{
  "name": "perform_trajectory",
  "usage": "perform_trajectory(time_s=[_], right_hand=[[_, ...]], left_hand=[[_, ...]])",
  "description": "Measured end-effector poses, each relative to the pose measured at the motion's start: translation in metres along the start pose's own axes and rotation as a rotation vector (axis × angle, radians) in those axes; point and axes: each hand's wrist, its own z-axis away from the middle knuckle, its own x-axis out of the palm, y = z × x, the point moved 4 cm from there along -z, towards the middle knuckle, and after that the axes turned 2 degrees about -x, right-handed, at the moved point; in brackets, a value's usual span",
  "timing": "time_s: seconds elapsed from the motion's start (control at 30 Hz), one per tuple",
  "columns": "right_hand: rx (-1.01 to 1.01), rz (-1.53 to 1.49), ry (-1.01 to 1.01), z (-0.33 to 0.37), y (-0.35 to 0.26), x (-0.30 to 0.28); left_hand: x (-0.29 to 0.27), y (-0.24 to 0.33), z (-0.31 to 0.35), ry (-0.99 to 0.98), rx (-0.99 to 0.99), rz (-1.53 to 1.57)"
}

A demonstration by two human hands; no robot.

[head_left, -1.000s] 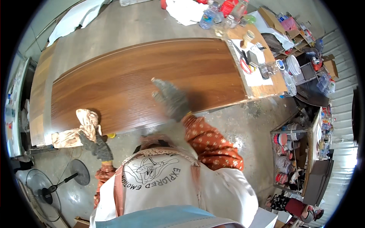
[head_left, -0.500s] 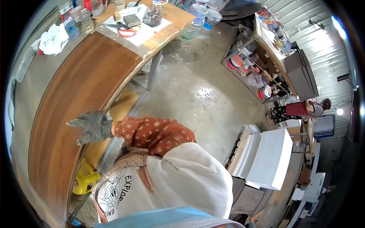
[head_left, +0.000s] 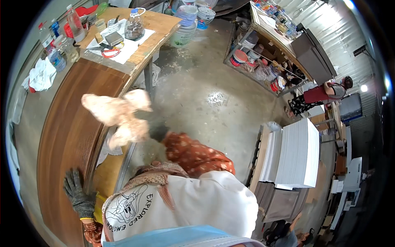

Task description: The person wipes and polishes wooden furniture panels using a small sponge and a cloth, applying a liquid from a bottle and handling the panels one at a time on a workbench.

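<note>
A long brown wooden panel (head_left: 61, 136) lies along the workbench on my left. My left hand (head_left: 78, 195), in a dark grey knit glove, rests flat on the panel's near end with fingers spread. My right hand (head_left: 158, 128), gloved and smeared by motion, is held in the air just off the panel's right edge. From it hangs a bunched cream-coloured rag (head_left: 117, 115), also blurred, partly over the panel. The fingers on the rag are mostly hidden.
At the bench's far end, a glass jug (head_left: 134, 28), a grey block (head_left: 114, 39) and red-handled scissors (head_left: 110, 53) lie on white paper. Bottles and a crumpled white cloth (head_left: 42, 75) line the left. White panels (head_left: 294, 154) are stacked right; a person (head_left: 319, 94) stands beyond.
My right hand has lifted off the panel and moved right; it now holds the rag, not seen before. My left hand has come into view on the panel. The view has shifted.
</note>
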Motion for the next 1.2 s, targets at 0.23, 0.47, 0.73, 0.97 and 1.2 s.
perform_trajectory(time_s=[0.23, 0.47, 0.73, 0.97, 1.2], right_hand=[[0.441, -0.248, 0.507, 0.102, 0.005, -0.111], [0.369, -0.049, 0.060, 0.075, 0.034, -0.055], [0.525, -0.628, 0.198, 0.053, 0.003, -0.039], [0.658, -0.659, 0.208, 0.065, 0.002, -0.105], [0.737, -0.924, -0.021, 0.016, -0.002, -0.055]], left_hand=[[0.043, -0.054, 0.020, -0.039, -0.355, -0.191], [0.075, -0.090, 0.031, 0.069, -0.308, -0.056], [0.028, -0.004, 0.048, -0.070, -0.453, -0.194], [0.029, 0.040, 0.105, -0.081, -0.487, -0.194], [-0.072, 0.052, 0.105, -0.126, -0.478, -0.048]])
